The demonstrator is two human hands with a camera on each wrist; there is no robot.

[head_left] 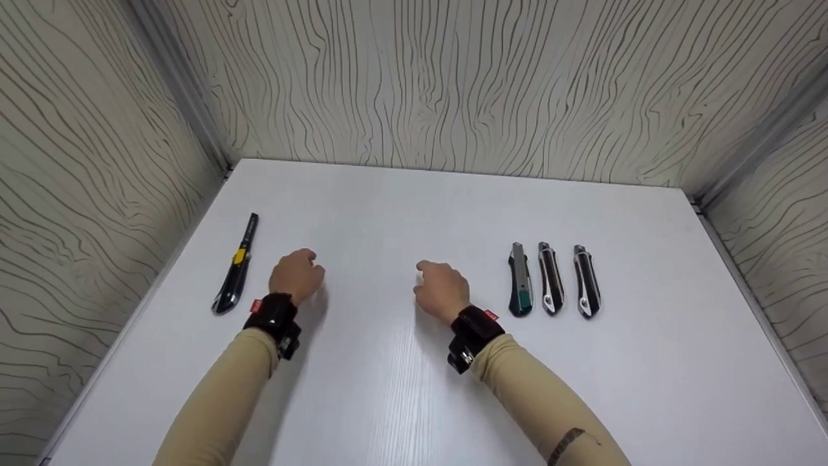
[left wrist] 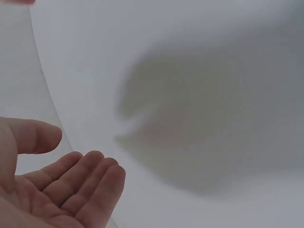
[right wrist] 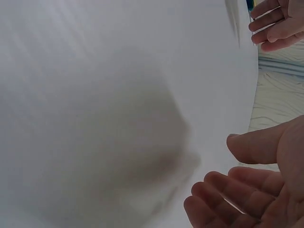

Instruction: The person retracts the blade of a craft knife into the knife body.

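My left hand (head_left: 297, 275) hovers over the white table, its fingers relaxed and holding nothing. Just left of it lies a black utility knife with a yellow slider (head_left: 233, 265). My right hand (head_left: 443, 289) is also above the table, thumb apart from loosely bent fingers, nothing between them. To its right lie a utility knife with a green slider (head_left: 520, 279) and two dark utility knives with silver trim, one in the middle (head_left: 551, 278) and one farthest right (head_left: 587, 281). In the left wrist view the left palm (left wrist: 61, 194) faces up beside a hand shadow.
The white table (head_left: 401, 213) meets a wood-grain patterned wall (head_left: 420, 84) at the back. Similar panels stand at the left (head_left: 58, 181) and right (head_left: 802, 175), with grey metal posts in the corners. Both wrists wear black camera straps.
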